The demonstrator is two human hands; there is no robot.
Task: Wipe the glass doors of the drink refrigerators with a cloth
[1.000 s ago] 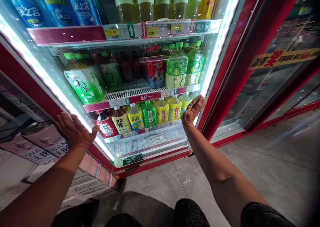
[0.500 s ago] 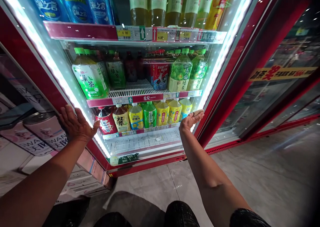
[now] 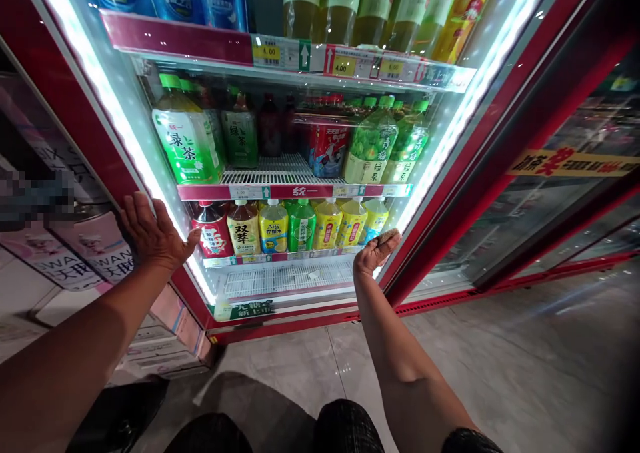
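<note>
A lit drinks cooler with a glass front and a red frame (image 3: 280,331) stands before me. My left hand (image 3: 155,233) has its fingers spread, palm toward the frame's left side beside the light strip (image 3: 107,100). At the lower right edge of the glass is my right hand (image 3: 375,253), its fingers closed around a small tan pad (image 3: 388,234) that looks like a sponge. Behind the glass near this hand stands a yellow and blue bottle (image 3: 374,220). Closest to my left hand inside is a red-labelled bottle (image 3: 213,230).
Higher shelves hold green tea bottles (image 3: 187,136) and blue bottles (image 3: 175,0). Stacked cartons (image 3: 165,346) stand close on the left. Another red-framed cooler (image 3: 530,220) adjoins on the right. My knees (image 3: 347,426) show above the grey tiled floor (image 3: 500,373).
The view has tilted slightly. My right hand has slid a little down and left with the tan pad. My left hand stays spread at the left frame.
</note>
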